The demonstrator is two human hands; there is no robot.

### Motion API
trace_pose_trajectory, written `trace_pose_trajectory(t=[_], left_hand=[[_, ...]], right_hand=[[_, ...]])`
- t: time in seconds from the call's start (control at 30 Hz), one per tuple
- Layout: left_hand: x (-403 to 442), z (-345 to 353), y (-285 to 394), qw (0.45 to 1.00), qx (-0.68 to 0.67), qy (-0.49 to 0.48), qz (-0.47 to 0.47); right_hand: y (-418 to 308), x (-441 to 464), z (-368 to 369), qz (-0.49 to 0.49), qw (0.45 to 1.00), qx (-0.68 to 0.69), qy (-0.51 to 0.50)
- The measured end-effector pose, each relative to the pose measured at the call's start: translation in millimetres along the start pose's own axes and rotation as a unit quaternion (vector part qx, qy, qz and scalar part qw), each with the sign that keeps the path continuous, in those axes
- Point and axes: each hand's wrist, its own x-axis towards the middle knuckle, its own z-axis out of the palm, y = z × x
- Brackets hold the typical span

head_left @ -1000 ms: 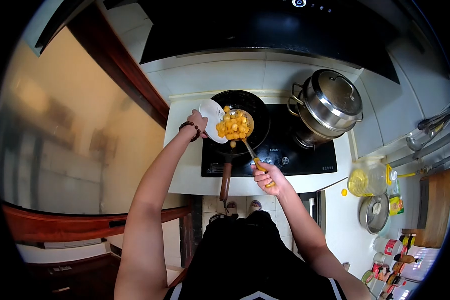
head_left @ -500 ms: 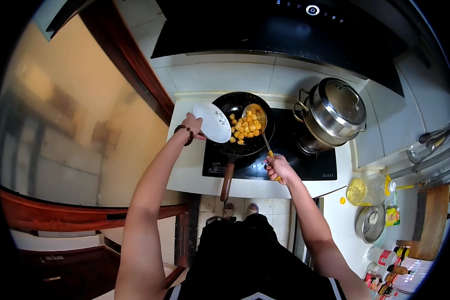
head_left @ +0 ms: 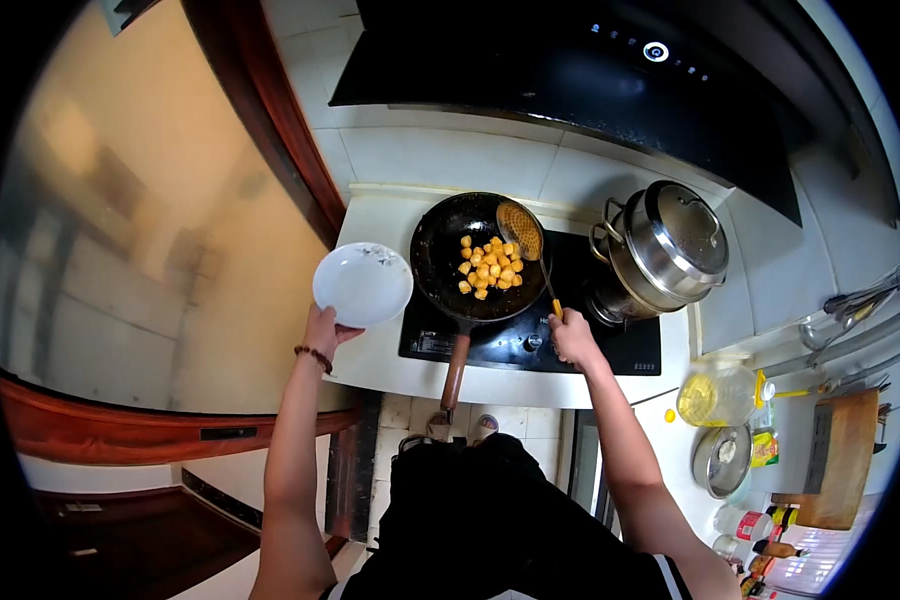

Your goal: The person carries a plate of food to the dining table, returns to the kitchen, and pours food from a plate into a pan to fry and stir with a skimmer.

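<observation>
My left hand [head_left: 325, 332] grips the lower rim of a white plate [head_left: 358, 288], held level left of the wok with a floral mark near its rim and no food on it. In the black wok [head_left: 440, 275], golden cubes of food [head_left: 489, 266] lie in a heap. My right hand [head_left: 573, 340] is wrapped round the yellow handle of a skimmer [head_left: 519, 228], whose perforated head rests against the wok's upper right inner wall. The wok's wooden handle [head_left: 456, 372] points toward me.
A lidded steel steamer pot [head_left: 667, 245] stands on the right burner of the black hob [head_left: 620, 352]. The range hood [head_left: 530, 75] hangs above. On the right counter are an oil jug [head_left: 715, 396], a metal bowl [head_left: 712, 462], a cutting board [head_left: 842, 460] and several bottles.
The plate has moved left, away from the wok, and gone from tilted to level. The skimmer has lifted off the cubes toward the wok's upper right edge, leaving them in the wok.
</observation>
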Motion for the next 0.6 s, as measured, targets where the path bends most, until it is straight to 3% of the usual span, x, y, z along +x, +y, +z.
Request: trace_pose_trajectory(t=[0.1,0.33,0.5,0.53,0.6], left_hand=[[-12.6,-18.4,-33.1,0.998,-0.055,0.033,-0.006],[-15.0,-43.0,-100.5,0.994,-0.087,0.066,-0.011],[-3.9,-59.4,-135.0,0.99,-0.102,0.094,-0.041],[-2.7,-61.8,-140.7,0.99,-0.101,0.089,-0.043],[0.4,-67.5,-150.7,0.986,-0.116,0.104,-0.055]], right_hand=[[5.1,-3.1,14.3,-0.054,0.994,-0.071,0.058],[-17.7,-23.0,24.0,-0.055,0.982,-0.143,0.109],[25.9,8.0,42.6,-0.041,0.992,-0.065,0.099],[-5.0,-12.4,43.3,0.038,0.996,0.062,0.048],[-11.8,-7.0,56.5,0.042,0.992,0.118,0.014]])
